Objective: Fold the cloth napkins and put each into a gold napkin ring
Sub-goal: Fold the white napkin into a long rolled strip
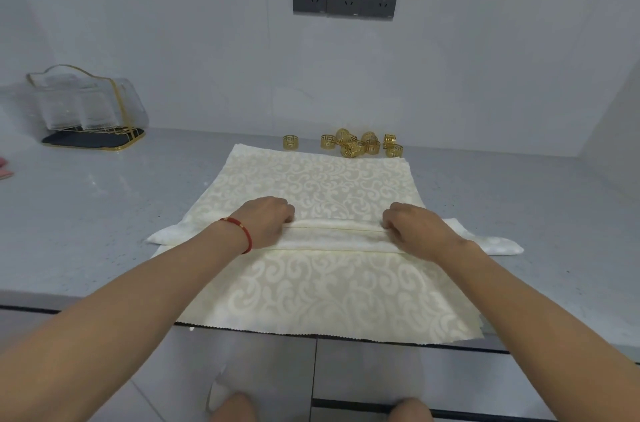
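A cream damask cloth napkin [332,234], folded into a narrow band, lay across a stack of matching patterned napkins [322,290] on the grey speckled worktop [86,221]. The left hand [266,222] and right hand [412,231] were set apart along the band, fingers curled over its far edge and gripping it, forearms stretched forward. Even pressure from both ends would likely keep the fold straight. Pierced gold metal napkin rings [360,144] sat clustered just beyond the stack.

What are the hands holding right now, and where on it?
Both hands grip the cream patterned cloth napkin, folded into a long strip: the left hand toward the strip's left end, the right hand toward its right, each inboard of the tip.
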Tool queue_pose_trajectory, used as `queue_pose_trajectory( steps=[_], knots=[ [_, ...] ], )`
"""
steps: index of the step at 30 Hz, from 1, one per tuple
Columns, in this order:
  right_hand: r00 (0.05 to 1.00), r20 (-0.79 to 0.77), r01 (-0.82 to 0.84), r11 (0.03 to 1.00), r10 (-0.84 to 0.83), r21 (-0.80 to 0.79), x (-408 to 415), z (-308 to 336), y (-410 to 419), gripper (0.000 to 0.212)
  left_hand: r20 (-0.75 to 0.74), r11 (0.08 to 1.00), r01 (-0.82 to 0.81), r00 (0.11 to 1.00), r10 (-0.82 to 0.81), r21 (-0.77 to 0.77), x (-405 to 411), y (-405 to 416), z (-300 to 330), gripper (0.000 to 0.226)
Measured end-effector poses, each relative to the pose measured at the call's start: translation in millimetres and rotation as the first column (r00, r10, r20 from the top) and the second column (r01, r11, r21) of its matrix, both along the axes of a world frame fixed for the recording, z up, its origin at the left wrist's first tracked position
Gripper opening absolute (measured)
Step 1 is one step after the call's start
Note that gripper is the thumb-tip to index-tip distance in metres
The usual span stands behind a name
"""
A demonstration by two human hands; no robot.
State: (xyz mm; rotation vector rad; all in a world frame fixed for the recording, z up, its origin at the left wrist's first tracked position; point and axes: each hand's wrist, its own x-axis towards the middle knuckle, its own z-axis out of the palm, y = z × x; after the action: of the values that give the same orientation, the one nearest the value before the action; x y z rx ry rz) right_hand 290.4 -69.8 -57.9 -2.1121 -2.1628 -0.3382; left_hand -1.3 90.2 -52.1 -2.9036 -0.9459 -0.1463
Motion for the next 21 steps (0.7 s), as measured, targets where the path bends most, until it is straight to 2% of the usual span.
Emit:
queue_pose_trajectory(
  steps=[3,5,8,10,13,15,18,21],
  knots=[
    [0.954,-0.279,0.127,0.991,-0.111,0.04,5,-2,2,0.014,0.192,0.978,-0.131,0.968,0.16,-0.16,-4,1,-3,0.024],
    [0.943,-0.309,0.133,0.991,-0.121,0.019,5,-5,4,0.018,0.213,0.967,-0.161,0.956,0.202,-0.198,-3,-1,-6,0.025],
    [0.971,-0.206,0.124,0.992,-0.119,0.014,1,-7,4,0.016,0.163,0.976,-0.142,0.972,0.169,-0.164,1,-4,-9,0.021],
    [0.994,-0.075,0.08,0.994,-0.075,0.07,-1,-6,3,0.011,0.119,0.988,-0.136,0.982,0.144,-0.067,2,-8,-8,0.018],
    [0.99,0.14,0.005,0.999,-0.012,0.048,-7,-3,-5,0.007,0.026,0.99,-0.082,0.997,0.079,0.111,1,-18,-3,0.021],
    [0.968,0.24,-0.081,0.997,0.077,0.01,-10,-4,-12,0.023,-0.028,0.985,-0.006,1.0,0.011,0.175,0,-25,1,0.026],
    [0.947,0.289,-0.125,0.99,0.137,-0.06,-12,-2,-22,0.037,-0.074,0.992,0.066,0.996,-0.059,0.105,-6,-28,5,0.03],
    [0.976,0.206,-0.049,0.995,0.065,-0.083,-10,1,-24,0.02,0.03,0.992,0.01,1.0,-0.006,-0.125,-14,-24,4,0.028]
  ],
)
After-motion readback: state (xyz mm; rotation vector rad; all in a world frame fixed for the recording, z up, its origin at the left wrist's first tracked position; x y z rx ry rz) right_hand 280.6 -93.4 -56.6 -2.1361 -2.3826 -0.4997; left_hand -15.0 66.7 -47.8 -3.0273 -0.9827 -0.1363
